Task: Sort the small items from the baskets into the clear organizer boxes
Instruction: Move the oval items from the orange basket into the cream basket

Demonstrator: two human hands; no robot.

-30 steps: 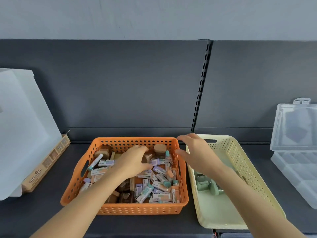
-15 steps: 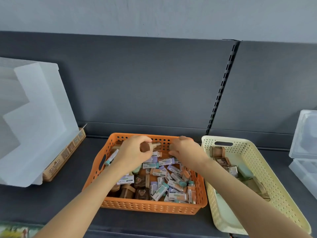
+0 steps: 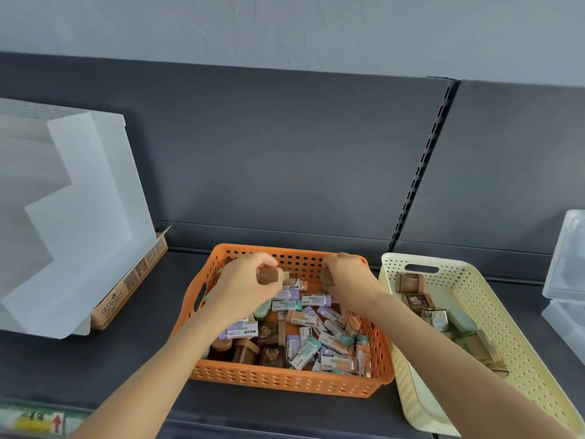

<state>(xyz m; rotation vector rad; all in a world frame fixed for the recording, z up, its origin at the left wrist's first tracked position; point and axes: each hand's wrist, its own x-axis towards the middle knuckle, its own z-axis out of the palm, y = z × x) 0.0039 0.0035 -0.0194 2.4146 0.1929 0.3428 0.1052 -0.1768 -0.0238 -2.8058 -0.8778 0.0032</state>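
The left hand (image 3: 243, 280) grasps a small brown-and-tan cylindrical item (image 3: 272, 275), pinched between the thumb and curled fingers (image 3: 258, 261). It holds the item above the far end of the orange perforated plastic basket (image 3: 285, 380), lower centre of the frame. The right hand (image 3: 346, 277) is curled over the far right corner of the same basket, above a brown piece (image 3: 327, 278). Whether its fingers grip that piece cannot be told.

The basket holds a loose pile of small labelled packets (image 3: 304, 318) and brown tubs (image 3: 243, 350). These items are probably light, rigid and smooth-sided. A fingertip pinch across the short sides should suffice, with moderate pressure, since wrapped faces may slip. Lift one piece at a time, as the pile looks likely to shift.

The clear plastic organizer box (image 3: 566, 258) sits at the right edge of the frame, beyond the cream perforated plastic basket (image 3: 408, 388).
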